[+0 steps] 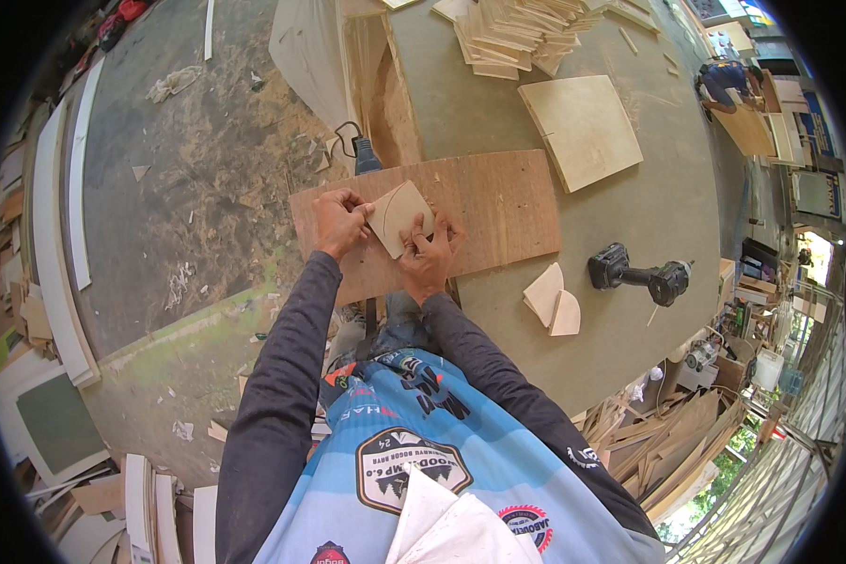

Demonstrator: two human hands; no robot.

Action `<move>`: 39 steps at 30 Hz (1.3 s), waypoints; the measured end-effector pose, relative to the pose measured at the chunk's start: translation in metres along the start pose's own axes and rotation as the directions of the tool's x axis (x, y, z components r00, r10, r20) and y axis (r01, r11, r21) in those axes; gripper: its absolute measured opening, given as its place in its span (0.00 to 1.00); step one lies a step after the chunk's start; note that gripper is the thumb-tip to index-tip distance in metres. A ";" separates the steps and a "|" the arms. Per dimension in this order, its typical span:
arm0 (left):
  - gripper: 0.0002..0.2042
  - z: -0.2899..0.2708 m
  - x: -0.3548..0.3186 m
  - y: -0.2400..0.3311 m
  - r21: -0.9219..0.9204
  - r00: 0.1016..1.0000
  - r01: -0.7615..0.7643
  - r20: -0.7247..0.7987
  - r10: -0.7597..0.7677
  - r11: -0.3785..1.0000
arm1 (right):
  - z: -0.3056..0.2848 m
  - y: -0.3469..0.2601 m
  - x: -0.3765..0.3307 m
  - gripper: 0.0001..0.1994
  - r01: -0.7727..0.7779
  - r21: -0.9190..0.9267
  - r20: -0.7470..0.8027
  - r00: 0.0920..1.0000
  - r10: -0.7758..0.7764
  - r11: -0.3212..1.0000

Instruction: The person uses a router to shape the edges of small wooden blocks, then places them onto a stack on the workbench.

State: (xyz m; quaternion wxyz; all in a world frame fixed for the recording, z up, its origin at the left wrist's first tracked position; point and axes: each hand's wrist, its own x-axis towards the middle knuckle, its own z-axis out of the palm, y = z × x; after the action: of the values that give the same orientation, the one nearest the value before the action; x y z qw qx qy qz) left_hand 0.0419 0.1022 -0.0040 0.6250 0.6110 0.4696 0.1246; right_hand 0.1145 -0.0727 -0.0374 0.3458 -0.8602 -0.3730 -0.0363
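A small pale plywood piece (402,205) with a curved line drawn across it lies tilted over a reddish-brown plywood board (508,209). My left hand (341,223) pinches its left edge between thumb and fingers. On its lower right side, my right hand (430,252) grips the same piece, with the thumb and fingertips against its face and edge. Just beyond the board, the dark blue end of a corded tool (367,156) sticks up, its body hidden. Two or more quarter-round wood pieces (542,295) rest on the workbench (508,348) to the right.
A cordless drill (637,274) lies on the bench at right. Farther back are a square plywood panel (583,130) and a pile of thin boards (515,36). Dust and scraps cover the floor (226,169) at left. Another person (727,83) works at the far right.
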 end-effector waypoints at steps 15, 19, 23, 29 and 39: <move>0.03 0.000 0.002 0.000 -0.004 1.000 0.009 -0.013 -0.009 1.000 | -0.003 -0.003 0.004 0.21 -0.012 0.010 0.033 0.999 0.011 1.000; 0.03 0.000 0.001 0.003 0.011 1.000 -0.001 -0.009 0.001 1.000 | -0.003 -0.001 0.004 0.21 -0.020 0.020 0.033 0.999 0.019 1.000; 0.03 -0.001 0.003 0.001 0.018 1.000 -0.008 -0.007 0.008 1.000 | -0.002 -0.001 0.005 0.21 -0.010 0.025 0.030 1.000 0.009 1.000; 0.03 -0.001 0.005 -0.001 0.004 1.000 -0.002 -0.011 0.002 1.000 | -0.002 -0.002 0.007 0.21 -0.022 0.030 0.031 0.999 0.021 0.999; 0.03 -0.001 0.007 -0.002 -0.007 1.000 -0.001 -0.014 0.001 1.000 | -0.001 -0.002 0.008 0.20 -0.019 0.024 0.024 1.000 0.019 1.000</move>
State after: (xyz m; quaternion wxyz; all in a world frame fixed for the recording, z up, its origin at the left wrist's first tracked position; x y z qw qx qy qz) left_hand 0.0440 0.1069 -0.0089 0.6238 0.6081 0.4732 0.1312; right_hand 0.1190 -0.0675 -0.0333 0.3523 -0.8597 -0.3694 -0.0182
